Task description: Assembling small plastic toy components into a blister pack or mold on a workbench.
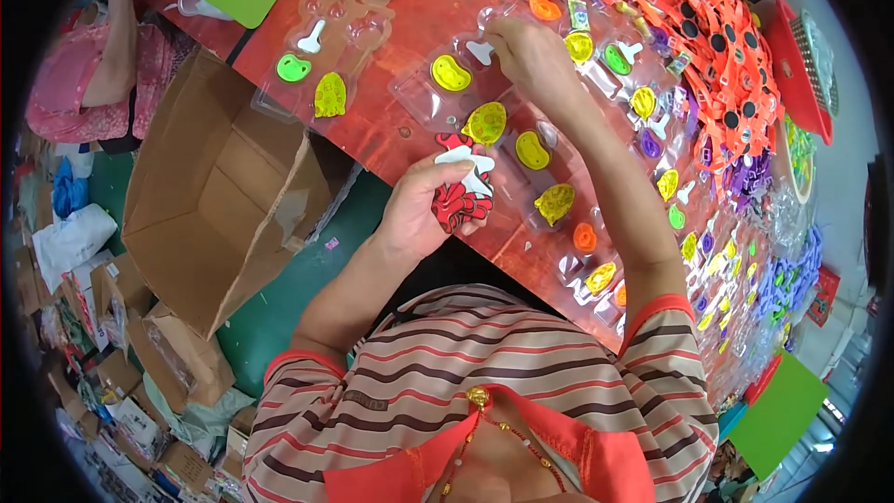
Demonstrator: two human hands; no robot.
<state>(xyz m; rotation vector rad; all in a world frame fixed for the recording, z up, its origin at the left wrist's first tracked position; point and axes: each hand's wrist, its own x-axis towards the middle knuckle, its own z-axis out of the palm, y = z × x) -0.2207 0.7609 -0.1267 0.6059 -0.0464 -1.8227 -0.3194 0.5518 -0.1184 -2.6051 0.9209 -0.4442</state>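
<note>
Near my body, my left hand (419,200) is closed around a stack of red, black-outlined flat pieces (456,207). Small white fan-ended pieces (468,164) lie on top of it under my thumb. My right hand (535,61) reaches out over a clear plastic blister tray (424,93), its fingers pinched together; whatever they hold is hidden. Just beside those fingertips a white fan-ended piece (480,53) sits in the tray. The same tray has a yellow oval piece (452,74) and a yellow patterned piece (485,122).
More filled trays cover the red table (372,144). Orange straps with black discs (717,42) pile up at the far right beside a red basket (801,74). An open cardboard box (223,196) stands left of the table. Another person's arm (116,42) shows at far left.
</note>
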